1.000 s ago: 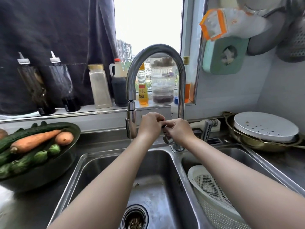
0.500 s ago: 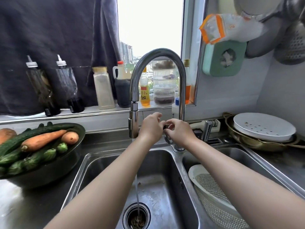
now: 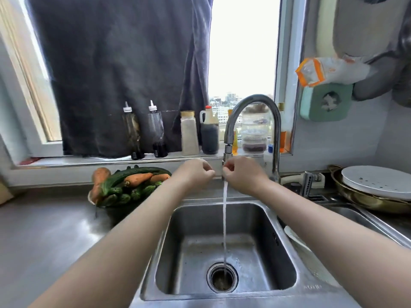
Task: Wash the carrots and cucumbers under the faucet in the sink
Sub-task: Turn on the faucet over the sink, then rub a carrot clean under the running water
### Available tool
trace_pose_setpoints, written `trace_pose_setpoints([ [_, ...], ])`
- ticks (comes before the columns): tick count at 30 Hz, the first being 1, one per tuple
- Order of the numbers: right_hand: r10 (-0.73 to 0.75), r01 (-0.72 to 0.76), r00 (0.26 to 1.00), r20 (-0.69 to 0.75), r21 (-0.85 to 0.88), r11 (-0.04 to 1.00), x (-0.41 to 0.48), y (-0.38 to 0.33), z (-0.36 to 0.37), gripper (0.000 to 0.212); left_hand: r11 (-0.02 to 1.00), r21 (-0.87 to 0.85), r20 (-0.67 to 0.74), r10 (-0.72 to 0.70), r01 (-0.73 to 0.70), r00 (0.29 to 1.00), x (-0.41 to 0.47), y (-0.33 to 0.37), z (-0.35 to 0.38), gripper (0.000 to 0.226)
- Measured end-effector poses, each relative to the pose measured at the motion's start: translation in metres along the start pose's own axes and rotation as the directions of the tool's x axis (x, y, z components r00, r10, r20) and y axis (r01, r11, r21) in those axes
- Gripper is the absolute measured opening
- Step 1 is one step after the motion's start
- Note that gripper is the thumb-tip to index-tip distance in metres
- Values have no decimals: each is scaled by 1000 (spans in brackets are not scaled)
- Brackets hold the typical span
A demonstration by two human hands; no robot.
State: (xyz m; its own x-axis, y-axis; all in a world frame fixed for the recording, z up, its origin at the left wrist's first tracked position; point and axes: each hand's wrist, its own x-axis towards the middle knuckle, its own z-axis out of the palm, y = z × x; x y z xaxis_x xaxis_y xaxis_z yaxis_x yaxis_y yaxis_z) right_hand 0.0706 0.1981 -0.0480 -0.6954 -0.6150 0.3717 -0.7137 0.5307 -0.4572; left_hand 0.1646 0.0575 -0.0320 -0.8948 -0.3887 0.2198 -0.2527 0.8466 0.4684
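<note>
Head camera, looking down over a kitchen counter. Two bare forearms reach forward over a rectangular stainless steel sink (image 3: 270, 245).

A tall, arched chrome faucet (image 3: 253, 100) curves over the basin. A thin stream of water (image 3: 224, 218) falls from its nozzle straight down into the round drain (image 3: 222, 277).

The left hand (image 3: 195, 174) and the right hand (image 3: 243, 177) meet at the nozzle, one on each side of the stream. The fingers of both are curled inward. The right hand's fingertips lie against the nozzle and the left hand is just beside it. Whether either hand actually grips the nozzle cannot be told.

The vegetables are not in the sink. Orange carrots (image 3: 138, 179) and knobbly dark green cucumbers (image 3: 124, 177) are heaped together in a dark bowl (image 3: 116, 213) on the grey counter (image 3: 44, 230), left of the sink and behind the left forearm.

A row of sauce bottles and jars (image 3: 189, 132) stands on the windowsill, in front of a dark grey curtain (image 3: 115, 63). At the far right, a white perforated plate (image 3: 375, 180) rests in a brass-coloured pan (image 3: 364, 202).
</note>
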Motion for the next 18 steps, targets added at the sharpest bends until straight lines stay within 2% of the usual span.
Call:
trace_pose_setpoints([
  [3,-93,91,994,58,28,995,10,-46,15,18,990,130,-58,-41,48,997,-11,-39,-32,24],
  [5,-132,130,986,99,22,991,22,-71,31,22,983,159,-84,-79,92,993,-13,-66,-48,28],
  [9,-103,117,964,244,-45,992,51,-100,68,53,956,249,-137,-126,157,983,-6,-114,-67,35],
  [12,-29,48,941,337,-48,998,69,-107,95,77,917,351,-93,-166,188,982,4,-137,-69,48],
  [14,-10,24,941,339,-38,999,77,-108,115,69,907,375,-28,-196,192,980,11,-148,-65,54],
  [16,-20,25,954,300,-15,1000,83,-109,132,51,907,381,42,-208,177,977,20,-157,-56,56],
  [18,-11,4,967,254,30,1000,86,-110,144,43,906,387,88,-224,174,971,27,-164,-48,55],
])
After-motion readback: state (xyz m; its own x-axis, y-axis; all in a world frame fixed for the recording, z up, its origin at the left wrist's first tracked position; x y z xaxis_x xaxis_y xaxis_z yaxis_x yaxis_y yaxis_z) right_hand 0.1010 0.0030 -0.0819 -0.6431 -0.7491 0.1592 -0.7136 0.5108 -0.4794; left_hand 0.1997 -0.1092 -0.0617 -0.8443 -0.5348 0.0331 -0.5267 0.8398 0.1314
